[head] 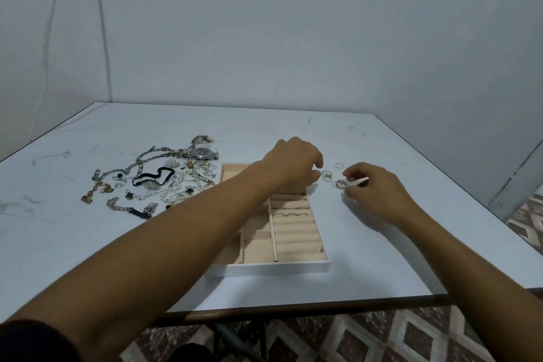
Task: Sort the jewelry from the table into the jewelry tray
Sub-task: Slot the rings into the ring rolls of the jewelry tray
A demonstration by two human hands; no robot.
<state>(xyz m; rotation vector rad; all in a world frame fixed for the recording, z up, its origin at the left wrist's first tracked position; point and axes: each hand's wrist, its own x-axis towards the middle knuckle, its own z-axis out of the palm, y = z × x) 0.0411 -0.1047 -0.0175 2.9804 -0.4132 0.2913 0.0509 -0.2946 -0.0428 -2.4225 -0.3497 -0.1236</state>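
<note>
Crossing over the tray (264, 269), left hand (293, 164) curls fingers at small rings (326, 176) on the bench (382, 244) just right of tray, grasp cannot tell; right hand (376, 189) pinches a ring (340, 184) beside them; chains (147, 156) and watch (202, 153) piled far left of tray

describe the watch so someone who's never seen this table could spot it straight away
Start at the beige jewelry tray in the middle of the white table. Left of it lies a tangled pile of chains; the wristwatch sits at that pile's far edge, near the tray's far left corner. It alone has a round dark dial on a silver band.
</note>
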